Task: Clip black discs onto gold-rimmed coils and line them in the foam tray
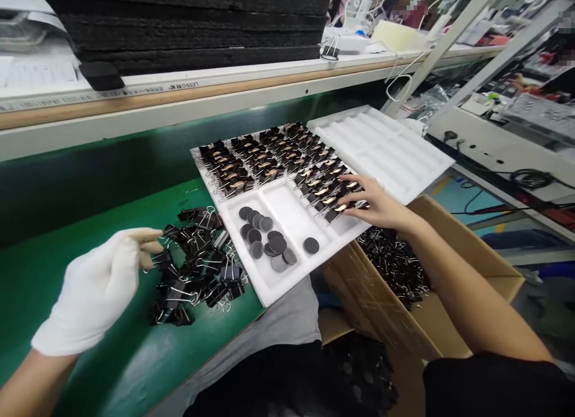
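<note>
My left hand (pixel 101 285), in a white glove with bare fingertips, is at the left edge of a loose pile of black binder clips (pixel 197 255). Its fingers are bent close together; what they pinch, if anything, is hidden. My bare right hand (pixel 375 204) reaches over the white compartment tray (pixel 245 276). Its thumb and a finger close around a binder clip (pixel 340 208) at the near end of a row, while another finger rests farther up. Rows of clips (pixel 265 156) with pale pieces in their jaws fill the tray's far compartments. Dark round discs (pixel 277 243) lie in the near ones.
A second white tray (pixel 404 159) with ridges adjoins on the right. Below my right arm stands a cardboard box (pixel 476 285) holding many binder clips (pixel 395 264). A shelf edge (pixel 251 84) crosses behind, carrying stacked black foam sheets (pixel 193 30). The green table (pixel 121 369) extends left.
</note>
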The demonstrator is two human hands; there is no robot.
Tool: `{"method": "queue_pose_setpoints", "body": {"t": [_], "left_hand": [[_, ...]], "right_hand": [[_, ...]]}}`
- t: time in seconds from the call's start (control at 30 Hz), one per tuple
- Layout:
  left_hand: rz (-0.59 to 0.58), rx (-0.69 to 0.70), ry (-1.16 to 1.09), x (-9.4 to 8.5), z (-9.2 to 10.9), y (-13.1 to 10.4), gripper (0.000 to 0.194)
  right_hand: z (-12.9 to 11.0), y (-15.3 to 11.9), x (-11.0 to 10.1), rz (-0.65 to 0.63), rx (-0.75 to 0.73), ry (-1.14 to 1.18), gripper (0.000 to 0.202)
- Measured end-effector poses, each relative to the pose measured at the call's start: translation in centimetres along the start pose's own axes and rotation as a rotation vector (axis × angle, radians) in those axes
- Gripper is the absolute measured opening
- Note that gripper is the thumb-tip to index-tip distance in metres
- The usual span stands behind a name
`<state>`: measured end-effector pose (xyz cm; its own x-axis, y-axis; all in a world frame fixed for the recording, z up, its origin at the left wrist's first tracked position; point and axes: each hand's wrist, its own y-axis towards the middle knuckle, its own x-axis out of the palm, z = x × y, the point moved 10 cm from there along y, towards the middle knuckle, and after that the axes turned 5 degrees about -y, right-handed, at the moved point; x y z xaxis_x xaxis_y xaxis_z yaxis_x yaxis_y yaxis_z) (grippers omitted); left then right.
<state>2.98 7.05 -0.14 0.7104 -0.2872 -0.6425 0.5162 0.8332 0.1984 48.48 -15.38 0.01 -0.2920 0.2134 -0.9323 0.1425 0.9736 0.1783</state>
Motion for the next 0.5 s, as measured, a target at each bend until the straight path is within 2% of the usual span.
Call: {"method": "queue_pose_setpoints", "body": {"t": [0.07, 0.17, 0.37, 0.5], "left_hand": [[-0.007, -0.019, 0.013, 0.2, -0.5, 0.0, 0.033], [-0.033, 0.006, 0.062, 0.3, -0.9, -0.1, 0.038], [-0.022, 0.019, 0.094, -0.3, -1.1, -0.7, 0.037], [-0.008, 0.002, 0.110, -0.4, -1.0, -0.6, 0.037]], "right_hand": [[1.1, -0.5, 1.2, 0.038, 0.023, -0.060, 0.019], [1.2, -0.7, 2.4, 0.039, -0.021, -0.080, 0.023], [0.0, -0.9, 1.6, 0.039, -0.065, -0.142, 0.023], [1.0, -0.8, 2.5, -0.015, -0.017, -0.167, 0.024]]}}
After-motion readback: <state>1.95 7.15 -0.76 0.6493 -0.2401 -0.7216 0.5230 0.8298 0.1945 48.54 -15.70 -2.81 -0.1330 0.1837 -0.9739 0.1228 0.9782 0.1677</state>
